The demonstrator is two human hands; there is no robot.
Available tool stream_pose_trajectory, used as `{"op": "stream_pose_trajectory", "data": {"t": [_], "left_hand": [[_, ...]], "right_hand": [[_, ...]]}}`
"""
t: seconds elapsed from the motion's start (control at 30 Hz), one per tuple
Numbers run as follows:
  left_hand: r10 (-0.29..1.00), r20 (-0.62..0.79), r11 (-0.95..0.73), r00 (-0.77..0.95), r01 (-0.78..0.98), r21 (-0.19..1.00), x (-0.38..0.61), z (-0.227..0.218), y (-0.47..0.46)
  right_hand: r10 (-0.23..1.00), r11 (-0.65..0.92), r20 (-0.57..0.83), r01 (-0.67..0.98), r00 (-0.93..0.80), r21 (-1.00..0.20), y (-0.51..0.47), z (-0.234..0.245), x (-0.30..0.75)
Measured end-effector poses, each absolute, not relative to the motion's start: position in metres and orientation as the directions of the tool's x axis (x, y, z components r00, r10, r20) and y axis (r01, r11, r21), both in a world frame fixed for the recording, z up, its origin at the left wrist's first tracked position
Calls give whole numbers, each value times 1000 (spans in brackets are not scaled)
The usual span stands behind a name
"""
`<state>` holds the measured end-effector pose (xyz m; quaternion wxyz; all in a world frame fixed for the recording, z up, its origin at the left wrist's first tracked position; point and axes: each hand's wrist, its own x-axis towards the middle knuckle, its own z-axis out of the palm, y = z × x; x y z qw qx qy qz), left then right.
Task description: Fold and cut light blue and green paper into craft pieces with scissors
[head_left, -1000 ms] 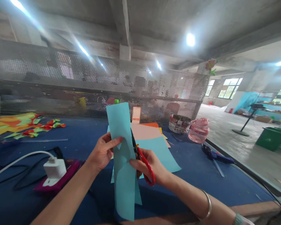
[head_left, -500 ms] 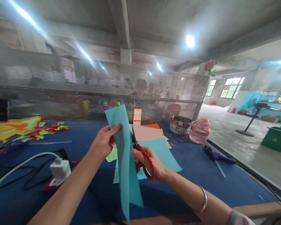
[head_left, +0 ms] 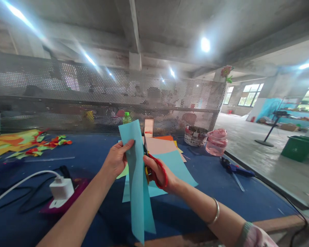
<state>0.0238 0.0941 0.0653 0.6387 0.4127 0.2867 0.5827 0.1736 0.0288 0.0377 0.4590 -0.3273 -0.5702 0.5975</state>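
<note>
holding folded light-blue paper in the left hand, near vertical along its long axis, tilted slightly left at the top; gripping red-handled, dark-bladed scissors tips-up in the right hand, beside the paper's right edge; partly hiding a flat light-blue sheet on the dark-blue surface beyond.
</note>
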Motion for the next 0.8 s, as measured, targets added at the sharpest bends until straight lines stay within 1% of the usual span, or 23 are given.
{"op": "stream_pose_trajectory", "data": {"t": [0.2, 0.33, 0.53, 0.8], "left_hand": [[979, 150, -62, 140, -497, 866, 24, 68, 94], [968, 194, -93, 161, -486, 869, 22, 68, 93], [956, 247, -151, 157, -458, 876, 20, 67, 93], [954, 273, -189, 126, -456, 870, 19, 68, 93]], "right_hand": [[926, 79, 147, -204, -348, -976, 29, 38, 172], [932, 78, 148, -217, -331, -973, 30, 37, 173], [905, 87, 152, -179, -396, -980, 32, 36, 176], [903, 115, 172, -163, -393, -980, 29, 39, 177]]}}
